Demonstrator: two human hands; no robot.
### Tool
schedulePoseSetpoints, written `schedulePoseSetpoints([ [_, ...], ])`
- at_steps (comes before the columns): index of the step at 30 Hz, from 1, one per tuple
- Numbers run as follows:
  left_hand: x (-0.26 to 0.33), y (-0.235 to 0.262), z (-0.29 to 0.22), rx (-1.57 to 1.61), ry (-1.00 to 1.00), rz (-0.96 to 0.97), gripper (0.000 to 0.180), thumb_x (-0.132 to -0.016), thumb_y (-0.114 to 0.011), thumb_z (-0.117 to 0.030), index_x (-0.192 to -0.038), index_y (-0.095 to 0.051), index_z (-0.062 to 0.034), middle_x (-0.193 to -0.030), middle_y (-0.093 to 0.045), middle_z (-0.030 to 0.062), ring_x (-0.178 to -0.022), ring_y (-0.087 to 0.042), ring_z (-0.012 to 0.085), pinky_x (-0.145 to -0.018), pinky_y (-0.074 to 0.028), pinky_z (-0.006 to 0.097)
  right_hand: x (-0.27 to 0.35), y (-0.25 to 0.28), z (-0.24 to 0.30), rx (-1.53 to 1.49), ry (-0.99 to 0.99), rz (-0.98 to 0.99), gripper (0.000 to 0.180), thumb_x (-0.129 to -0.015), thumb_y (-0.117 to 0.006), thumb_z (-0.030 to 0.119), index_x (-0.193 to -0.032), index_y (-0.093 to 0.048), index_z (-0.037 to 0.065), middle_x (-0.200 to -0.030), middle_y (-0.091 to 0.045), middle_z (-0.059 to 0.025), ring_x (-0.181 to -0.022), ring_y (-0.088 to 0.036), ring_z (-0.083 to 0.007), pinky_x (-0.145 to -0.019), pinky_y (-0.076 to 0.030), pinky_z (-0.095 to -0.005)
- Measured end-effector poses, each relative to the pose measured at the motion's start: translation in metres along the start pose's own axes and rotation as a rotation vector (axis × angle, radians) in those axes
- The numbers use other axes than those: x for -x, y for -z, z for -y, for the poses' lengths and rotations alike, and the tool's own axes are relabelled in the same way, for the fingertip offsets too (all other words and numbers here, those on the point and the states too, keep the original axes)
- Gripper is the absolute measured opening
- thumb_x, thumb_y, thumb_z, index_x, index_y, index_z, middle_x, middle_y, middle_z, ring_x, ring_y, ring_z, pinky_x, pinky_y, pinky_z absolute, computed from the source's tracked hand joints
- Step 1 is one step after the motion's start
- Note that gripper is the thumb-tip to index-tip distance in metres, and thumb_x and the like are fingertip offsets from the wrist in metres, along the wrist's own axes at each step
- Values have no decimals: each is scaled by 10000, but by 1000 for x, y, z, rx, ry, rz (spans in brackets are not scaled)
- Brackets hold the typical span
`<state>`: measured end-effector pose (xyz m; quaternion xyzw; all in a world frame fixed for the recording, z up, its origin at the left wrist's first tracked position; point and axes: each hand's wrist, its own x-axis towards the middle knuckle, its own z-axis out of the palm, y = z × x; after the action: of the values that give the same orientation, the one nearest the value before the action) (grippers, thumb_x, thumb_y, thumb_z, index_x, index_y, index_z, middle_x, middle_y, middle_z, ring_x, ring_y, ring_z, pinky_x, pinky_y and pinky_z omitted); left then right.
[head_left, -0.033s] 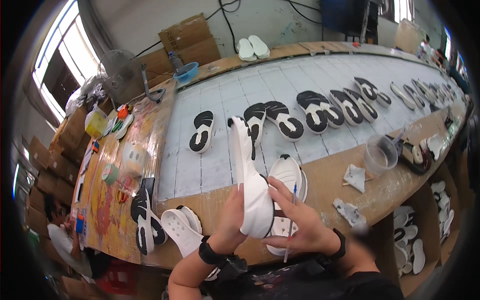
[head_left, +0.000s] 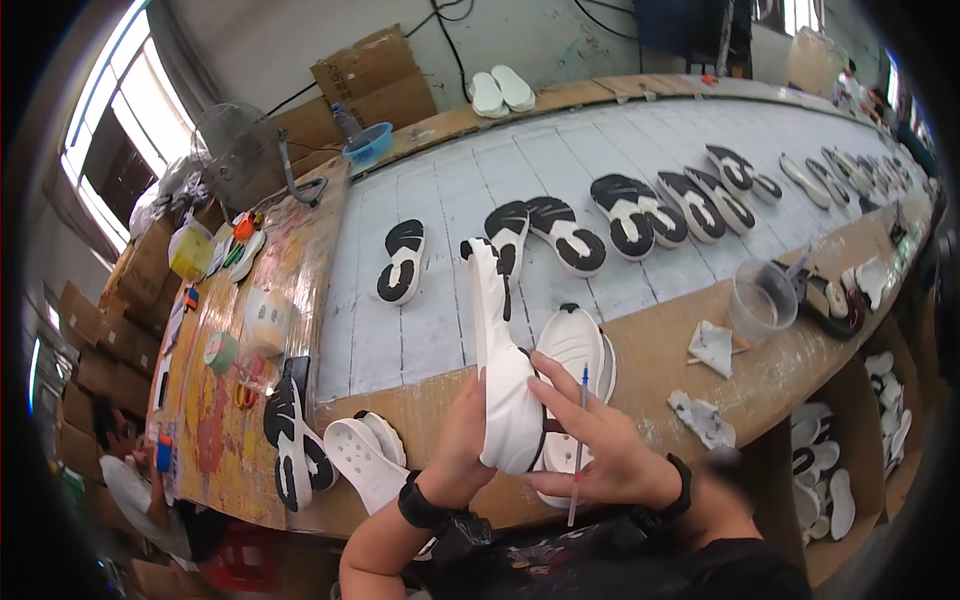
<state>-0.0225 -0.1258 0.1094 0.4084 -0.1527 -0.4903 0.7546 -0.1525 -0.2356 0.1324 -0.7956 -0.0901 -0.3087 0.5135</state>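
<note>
Raised on its side over the table's front edge is a white shoe sole with black tread parts. My left hand grips its near end from the left. On the other side, my right hand steadies the sole with its fingers, and a slim pen with a blue tip is tucked in that hand. Partly hidden behind the right hand lie white soles. Left of my hands rest a white perforated sole and a black-and-white pair.
Several black-and-white soles line the pale gridded tabletop. A clear plastic cup and crumpled white scraps lie to the right. Cardboard boxes of soles stand below. Another person sits at the far left.
</note>
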Motion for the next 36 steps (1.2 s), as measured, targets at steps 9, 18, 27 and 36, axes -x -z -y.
schedulePoseSetpoints([
  [9,7,38,37,-994,-25,151,454,-925,-385,-313,-1266,-346,-15,-1196,-464,144,-1029,-519,248,-882,-421,367,36,34,-56,73,-299,10,364,-709,-671,139,-1049,-590,39,-1141,-546,-158,-1076,-512,-295,-909,-394,-334],
  [18,-165,168,-74,-1904,-315,-287,614,-763,-600,-422,-1172,-461,15,-1171,-485,214,-1094,-447,359,-917,-370,395,39,42,-71,132,-338,4,231,-699,-622,62,-928,-631,32,-909,-638,-124,-929,-583,-298,-797,-461,-342],
  [27,-225,269,-112,-1645,-61,-814,629,-729,-650,-315,-1232,-399,-35,-1209,-455,171,-1082,-471,296,-852,-413,423,40,52,-77,108,-386,-15,209,-695,-601,44,-900,-629,21,-861,-639,-114,-826,-601,-280,-741,-469,-331],
  [36,-92,80,-78,-55,-40,56,534,-797,-602,-154,-1248,-352,-14,-1215,-483,110,-1081,-510,223,-921,-421,357,24,64,-44,68,-358,-201,282,-778,-579,68,-1050,-563,-5,-1032,-583,-171,-920,-588,-268,-777,-472,-312],
])
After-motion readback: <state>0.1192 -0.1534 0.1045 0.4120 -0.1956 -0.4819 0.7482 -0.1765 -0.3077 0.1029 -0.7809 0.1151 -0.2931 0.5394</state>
